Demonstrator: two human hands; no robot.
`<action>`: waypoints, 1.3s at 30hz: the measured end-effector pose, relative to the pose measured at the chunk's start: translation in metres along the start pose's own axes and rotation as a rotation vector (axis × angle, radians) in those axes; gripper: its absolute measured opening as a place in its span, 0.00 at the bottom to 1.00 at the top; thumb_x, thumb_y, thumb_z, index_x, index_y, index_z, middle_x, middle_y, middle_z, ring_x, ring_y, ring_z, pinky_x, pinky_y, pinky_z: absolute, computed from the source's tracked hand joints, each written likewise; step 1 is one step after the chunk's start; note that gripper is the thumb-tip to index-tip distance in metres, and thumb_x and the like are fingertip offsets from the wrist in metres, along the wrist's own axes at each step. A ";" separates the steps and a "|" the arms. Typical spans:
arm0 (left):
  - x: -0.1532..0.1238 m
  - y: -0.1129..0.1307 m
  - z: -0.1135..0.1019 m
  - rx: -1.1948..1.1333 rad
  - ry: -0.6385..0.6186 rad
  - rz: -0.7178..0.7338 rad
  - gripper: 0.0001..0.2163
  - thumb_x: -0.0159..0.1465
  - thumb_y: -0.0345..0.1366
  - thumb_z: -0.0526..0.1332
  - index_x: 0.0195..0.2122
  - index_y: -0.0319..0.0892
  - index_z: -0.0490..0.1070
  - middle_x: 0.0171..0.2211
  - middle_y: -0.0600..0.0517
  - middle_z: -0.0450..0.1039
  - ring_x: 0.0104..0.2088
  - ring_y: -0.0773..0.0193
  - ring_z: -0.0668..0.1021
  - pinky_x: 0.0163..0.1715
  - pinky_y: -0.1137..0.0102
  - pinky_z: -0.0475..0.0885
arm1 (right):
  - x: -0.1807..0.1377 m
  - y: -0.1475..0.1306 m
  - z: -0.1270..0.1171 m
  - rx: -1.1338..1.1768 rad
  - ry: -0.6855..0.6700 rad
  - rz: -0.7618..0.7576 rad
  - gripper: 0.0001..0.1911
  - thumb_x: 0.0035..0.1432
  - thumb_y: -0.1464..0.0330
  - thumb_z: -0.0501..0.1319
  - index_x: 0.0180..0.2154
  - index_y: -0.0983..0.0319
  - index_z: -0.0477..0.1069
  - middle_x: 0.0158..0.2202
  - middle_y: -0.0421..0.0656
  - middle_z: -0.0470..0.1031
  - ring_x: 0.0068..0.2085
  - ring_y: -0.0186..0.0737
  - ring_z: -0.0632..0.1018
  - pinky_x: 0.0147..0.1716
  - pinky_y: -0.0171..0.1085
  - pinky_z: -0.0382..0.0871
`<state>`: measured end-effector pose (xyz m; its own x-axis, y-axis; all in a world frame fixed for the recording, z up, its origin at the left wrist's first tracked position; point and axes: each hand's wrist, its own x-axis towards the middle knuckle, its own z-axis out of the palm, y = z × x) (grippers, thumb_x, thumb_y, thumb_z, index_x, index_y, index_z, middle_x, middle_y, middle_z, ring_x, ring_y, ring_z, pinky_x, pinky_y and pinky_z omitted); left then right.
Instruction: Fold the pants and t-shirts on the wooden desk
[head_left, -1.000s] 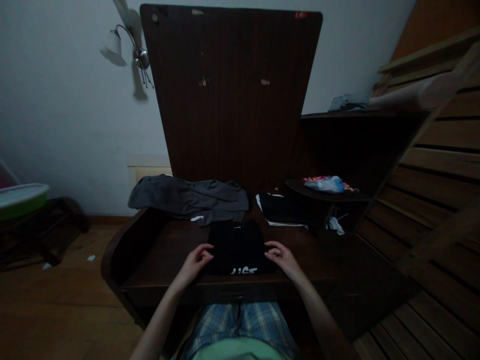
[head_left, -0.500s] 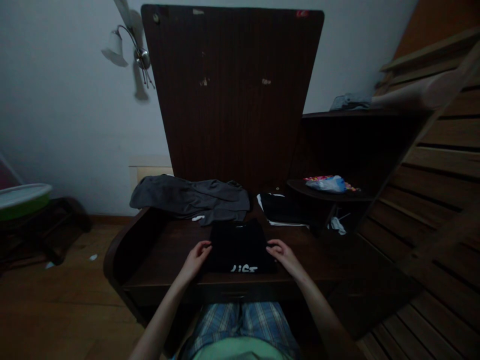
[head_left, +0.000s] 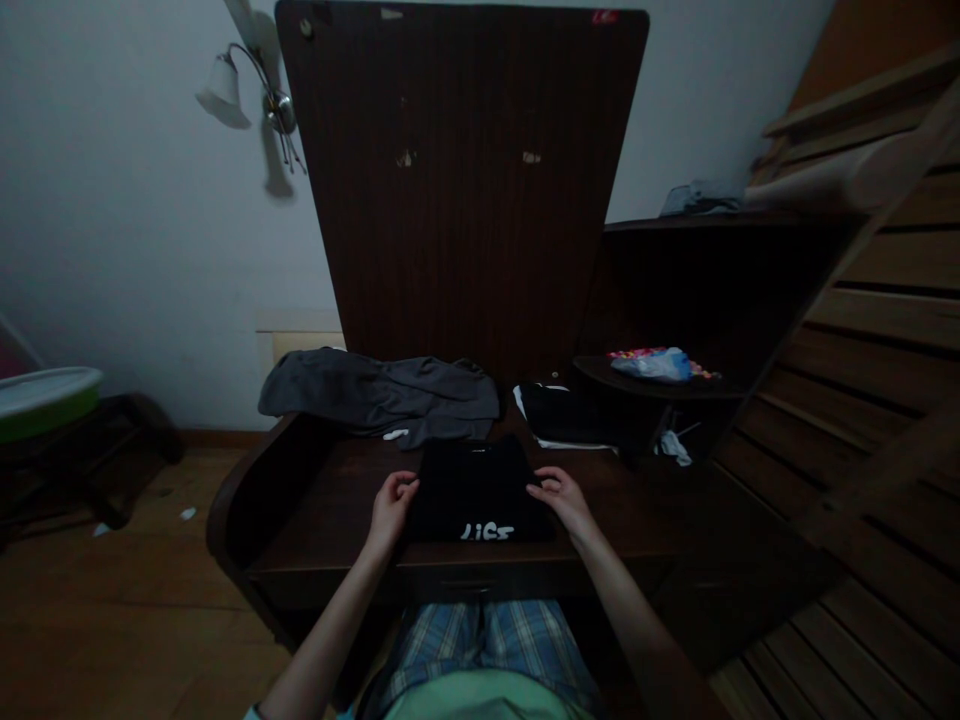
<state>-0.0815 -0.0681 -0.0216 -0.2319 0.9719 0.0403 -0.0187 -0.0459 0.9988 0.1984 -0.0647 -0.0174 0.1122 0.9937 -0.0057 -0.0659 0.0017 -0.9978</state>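
Observation:
A folded black T-shirt (head_left: 474, 488) with white lettering along its near edge lies flat on the dark wooden desk (head_left: 307, 520), close to the front edge. At its left side, my left hand (head_left: 392, 508) is closed with thumb and fingers pinched on the cloth edge. My right hand (head_left: 564, 500) pinches the opposite edge in the same way. Behind the shirt, a rumpled dark grey garment (head_left: 382, 392) spreads over the desk's back left. A black and white folded stack (head_left: 566, 415) sits at the back right. Dim light hides the exact grip of the fingertips.
A tall dark panel (head_left: 465, 200) rises behind the desk. To the right, a corner shelf (head_left: 675, 392) holds a plastic packet (head_left: 652, 365). Wooden slats (head_left: 885, 380) slope along the far right. A green basin (head_left: 49, 400) stands on a low stool at the left.
Both hands stay at the shirt's sides. My left hand has shifted slightly left and its fingers are more curled. The shirt lies in nearly the same place, its lettering a little more visible.

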 end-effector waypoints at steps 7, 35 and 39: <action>0.017 0.008 0.008 -0.047 -0.168 -0.172 0.24 0.38 0.42 0.68 0.36 0.39 0.66 0.17 0.59 0.68 0.16 0.71 0.69 0.17 0.77 0.61 | 0.018 0.003 0.006 -0.062 -0.064 0.025 0.23 0.32 0.60 0.66 0.34 0.60 0.64 0.20 0.36 0.71 0.25 0.38 0.74 0.24 0.35 0.64; 0.053 0.016 0.026 -0.089 -0.247 -0.227 0.29 0.47 0.35 0.63 0.52 0.47 0.60 0.23 0.57 0.69 0.16 0.75 0.66 0.17 0.79 0.58 | 0.049 -0.003 0.017 -0.221 -0.019 -0.201 0.09 0.36 0.67 0.58 0.26 0.60 0.70 0.30 0.39 0.73 0.34 0.37 0.72 0.36 0.35 0.63; 0.047 0.018 0.021 -0.036 -0.393 -0.153 0.31 0.48 0.37 0.62 0.54 0.48 0.58 0.15 0.62 0.60 0.13 0.76 0.60 0.15 0.79 0.53 | 0.047 0.002 0.016 -0.235 -0.045 -0.172 0.09 0.37 0.70 0.56 0.26 0.59 0.70 0.27 0.39 0.73 0.33 0.39 0.73 0.34 0.36 0.63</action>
<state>-0.0729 -0.0181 -0.0014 0.1643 0.9819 -0.0939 -0.0600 0.1050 0.9927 0.1878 -0.0162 -0.0186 0.0570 0.9851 0.1625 0.1827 0.1497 -0.9717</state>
